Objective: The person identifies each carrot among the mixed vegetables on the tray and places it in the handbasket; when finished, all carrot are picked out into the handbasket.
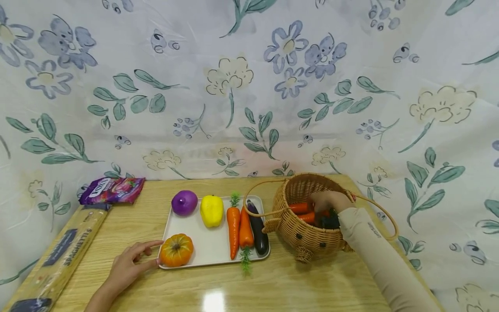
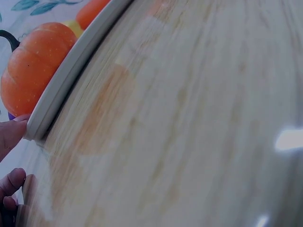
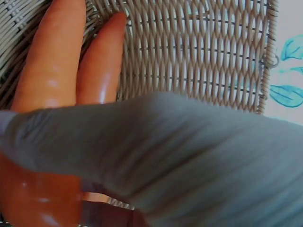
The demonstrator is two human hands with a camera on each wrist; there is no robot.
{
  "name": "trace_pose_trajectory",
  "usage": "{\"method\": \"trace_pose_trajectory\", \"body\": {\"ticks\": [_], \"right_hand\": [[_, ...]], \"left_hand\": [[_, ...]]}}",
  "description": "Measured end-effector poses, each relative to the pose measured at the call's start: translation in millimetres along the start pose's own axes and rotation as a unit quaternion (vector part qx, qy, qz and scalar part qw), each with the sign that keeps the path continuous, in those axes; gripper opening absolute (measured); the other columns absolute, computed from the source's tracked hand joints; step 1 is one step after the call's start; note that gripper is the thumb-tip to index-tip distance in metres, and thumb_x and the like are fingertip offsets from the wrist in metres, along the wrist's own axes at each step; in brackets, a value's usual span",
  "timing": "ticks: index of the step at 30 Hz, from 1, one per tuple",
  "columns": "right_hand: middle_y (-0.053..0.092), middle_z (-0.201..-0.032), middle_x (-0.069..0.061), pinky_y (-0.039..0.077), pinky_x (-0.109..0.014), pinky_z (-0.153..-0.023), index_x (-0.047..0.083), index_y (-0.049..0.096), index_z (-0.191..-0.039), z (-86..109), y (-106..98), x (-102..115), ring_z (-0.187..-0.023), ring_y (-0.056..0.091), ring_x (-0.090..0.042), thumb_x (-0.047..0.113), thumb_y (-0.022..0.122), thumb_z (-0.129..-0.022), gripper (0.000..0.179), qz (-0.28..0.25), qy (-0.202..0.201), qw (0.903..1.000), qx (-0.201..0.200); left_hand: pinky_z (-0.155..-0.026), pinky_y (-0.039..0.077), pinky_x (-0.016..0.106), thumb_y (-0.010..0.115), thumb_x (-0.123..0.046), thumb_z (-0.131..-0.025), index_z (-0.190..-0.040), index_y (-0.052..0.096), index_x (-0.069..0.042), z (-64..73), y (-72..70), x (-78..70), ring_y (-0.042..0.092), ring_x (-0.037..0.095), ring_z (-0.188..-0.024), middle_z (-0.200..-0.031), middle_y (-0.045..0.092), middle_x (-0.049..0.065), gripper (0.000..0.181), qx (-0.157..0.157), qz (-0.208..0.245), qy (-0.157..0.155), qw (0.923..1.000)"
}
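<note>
My left hand (image 1: 126, 264) rests at the near left corner of a white tray (image 1: 202, 255), its index finger and thumb extended to the rim. Just inside that corner sits an orange toy pumpkin (image 1: 176, 250). In the left wrist view a fingertip (image 2: 14, 132) touches the tray corner below the pumpkin (image 2: 40, 66). My right hand (image 1: 327, 201) reaches down into a wicker basket (image 1: 286, 221) holding carrots (image 1: 299, 208) and a dark green item (image 1: 331, 220). The right wrist view has the thumb across a large carrot (image 3: 49, 61); whether the mostly hidden fingers grip it, I cannot tell.
On the tray lie a purple onion (image 1: 185, 203), a yellow bell pepper (image 1: 212, 211), two carrots (image 1: 233, 229) and an eggplant (image 1: 258, 229). The basket handle (image 1: 249, 190) overhangs the tray's right side. Spaghetti (image 1: 66, 247) and a purple packet (image 1: 113, 190) lie at left.
</note>
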State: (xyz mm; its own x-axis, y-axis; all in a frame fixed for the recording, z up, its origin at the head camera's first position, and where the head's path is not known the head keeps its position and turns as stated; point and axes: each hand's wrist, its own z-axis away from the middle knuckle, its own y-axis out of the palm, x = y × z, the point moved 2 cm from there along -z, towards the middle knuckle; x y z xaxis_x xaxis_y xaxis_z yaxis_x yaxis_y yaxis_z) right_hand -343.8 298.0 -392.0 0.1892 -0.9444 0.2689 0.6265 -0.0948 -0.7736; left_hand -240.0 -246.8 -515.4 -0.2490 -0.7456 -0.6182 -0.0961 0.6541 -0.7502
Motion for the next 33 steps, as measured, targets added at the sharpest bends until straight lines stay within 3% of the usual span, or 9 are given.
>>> {"method": "trace_pose_trajectory", "body": {"ticks": [8,12,16,22,26,30,33], "right_hand": [[0.063,-0.088,-0.007,0.044,-0.024,-0.059,-0.001,0.068,-0.103,-4.1,0,6,-0.065,0.05,-0.012,-0.002,0.07,-0.086,0.018,0.015,-0.016,0.9994,0.028],[0.065,-0.097,-0.007,0.048,-0.026,-0.061,0.0,0.069,-0.108,-3.1,0,9,-0.069,0.055,-0.013,0.001,0.073,-0.085,0.024,0.018,-0.004,0.9997,0.019],[0.066,-0.097,-0.005,0.049,-0.028,-0.061,0.003,0.071,-0.104,0.0,0,10,-0.068,0.057,-0.014,0.004,0.079,-0.08,0.025,0.012,0.005,0.9999,-0.002],[0.068,-0.085,0.0,0.047,-0.028,-0.061,0.006,0.076,-0.09,5.8,-6,11,-0.067,0.053,-0.012,0.003,0.073,-0.084,0.008,0.015,-0.018,0.9994,-0.024],[0.069,-0.076,0.0,0.043,-0.026,-0.058,0.007,0.077,-0.082,10.3,-18,15,-0.062,0.051,-0.01,0.003,0.069,-0.084,0.008,0.02,-0.057,0.9972,-0.045],[0.072,-0.093,-0.005,0.052,-0.032,-0.071,0.002,0.075,-0.098,19.7,-35,28,-0.08,0.062,-0.016,0.01,0.072,-0.085,0.015,0.028,-0.085,0.992,-0.089],[0.071,-0.102,-0.009,0.053,-0.04,-0.081,0.001,0.071,-0.108,28.2,-48,46,-0.091,0.065,-0.022,0.014,0.072,-0.087,0.025,0.035,-0.101,0.9835,-0.146]], "left_hand": [[-0.065,0.026,0.029,0.08,-0.032,-0.082,-0.121,0.07,-0.028,4.7,-2.6,2.2,0.038,0.003,-0.074,-0.089,0.056,-0.011,0.041,-0.007,-0.001,-0.002,1.0],[-0.066,0.025,0.031,0.079,-0.033,-0.082,-0.122,0.07,-0.028,6.2,-4.8,1.1,0.038,0.003,-0.074,-0.09,0.055,-0.011,0.041,-0.006,-0.003,-0.005,1.0],[-0.066,0.025,0.031,0.079,-0.033,-0.083,-0.122,0.07,-0.028,7.0,-5.3,2.0,0.038,0.003,-0.075,-0.09,0.055,-0.011,0.041,-0.007,-0.005,-0.002,1.0],[-0.066,0.028,0.028,0.08,-0.032,-0.082,-0.121,0.07,-0.026,4.6,-0.9,3.2,0.04,0.003,-0.076,-0.091,0.058,-0.01,0.041,-0.003,0.008,0.001,1.0],[-0.066,0.029,0.028,0.079,-0.034,-0.083,-0.122,0.07,-0.026,2.2,1.9,3.0,0.04,0.003,-0.076,-0.092,0.059,-0.009,0.041,0.006,0.014,0.001,0.9999],[-0.067,0.028,0.029,0.078,-0.036,-0.083,-0.124,0.069,-0.027,0.5,0.3,3.2,0.04,0.004,-0.075,-0.092,0.058,-0.009,0.042,0.011,0.009,0.001,0.9999],[-0.068,0.025,0.032,0.077,-0.037,-0.084,-0.125,0.069,-0.027,-1.1,-2.5,3.4,0.04,0.005,-0.076,-0.093,0.057,-0.008,0.043,0.017,0.009,-0.003,0.9998]]}}
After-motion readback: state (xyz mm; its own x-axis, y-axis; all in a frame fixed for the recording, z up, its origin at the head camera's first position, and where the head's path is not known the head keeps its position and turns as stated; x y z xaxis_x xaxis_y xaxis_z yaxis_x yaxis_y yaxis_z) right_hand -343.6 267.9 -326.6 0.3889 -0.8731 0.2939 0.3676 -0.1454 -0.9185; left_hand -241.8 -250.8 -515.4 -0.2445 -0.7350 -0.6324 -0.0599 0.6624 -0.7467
